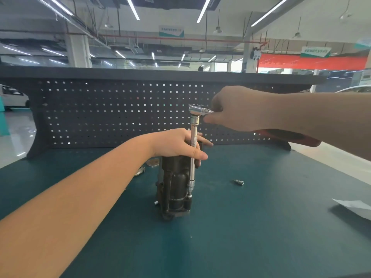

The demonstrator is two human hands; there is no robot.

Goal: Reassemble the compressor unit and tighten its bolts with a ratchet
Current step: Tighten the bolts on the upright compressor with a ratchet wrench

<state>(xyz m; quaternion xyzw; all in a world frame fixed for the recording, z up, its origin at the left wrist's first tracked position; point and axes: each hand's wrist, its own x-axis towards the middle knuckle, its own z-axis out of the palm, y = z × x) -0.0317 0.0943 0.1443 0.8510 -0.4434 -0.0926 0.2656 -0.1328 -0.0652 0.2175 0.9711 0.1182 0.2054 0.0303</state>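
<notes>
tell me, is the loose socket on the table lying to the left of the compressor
No, the loose socket lies on the green table to the right of the upright compressor, apart from it.

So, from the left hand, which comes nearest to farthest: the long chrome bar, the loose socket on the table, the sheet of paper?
1. Chrome bar: held upright in the left hand.
2. Loose socket: on the table, to the right.
3. Paper: at the far right edge.

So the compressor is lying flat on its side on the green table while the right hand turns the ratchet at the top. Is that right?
Not quite. The head view shows the compressor standing upright on the green table, steadied by the left hand. The rest holds: the right hand grips the ratchet at the top of the long extension.
</notes>
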